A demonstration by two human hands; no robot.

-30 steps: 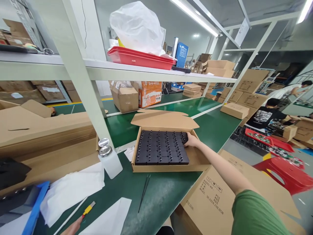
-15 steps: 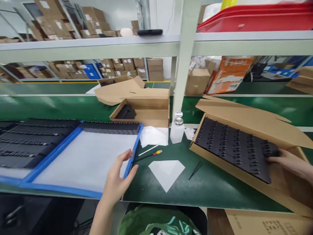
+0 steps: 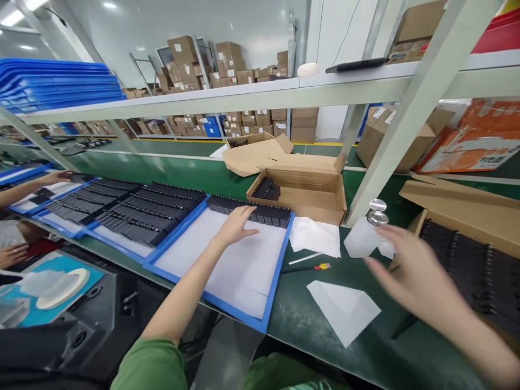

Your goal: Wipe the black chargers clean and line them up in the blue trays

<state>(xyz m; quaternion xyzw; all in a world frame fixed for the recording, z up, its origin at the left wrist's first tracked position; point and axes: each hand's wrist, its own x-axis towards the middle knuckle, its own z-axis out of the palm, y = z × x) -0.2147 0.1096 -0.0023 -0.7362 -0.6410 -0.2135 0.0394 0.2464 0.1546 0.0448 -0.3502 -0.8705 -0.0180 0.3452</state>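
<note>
My left hand lies flat and open on the white sheet inside a blue-rimmed tray, its fingers near a row of small black parts at the tray's far edge. My right hand hovers open and blurred above the green bench, just in front of a white dispenser bottle and left of an open cardboard box of black parts. It holds nothing.
Another open carton with a few black parts sits behind the tray. White wipes, a thin tool with a yellow and red handle and tweezers lie on the bench. Further blue trays of black parts extend left, where another person's hands work. A shelf upright stands close.
The view has swung left. My left hand moved from the tray's edge onto the white sheet. My right hand left the box of black parts and came toward the bottle.
</note>
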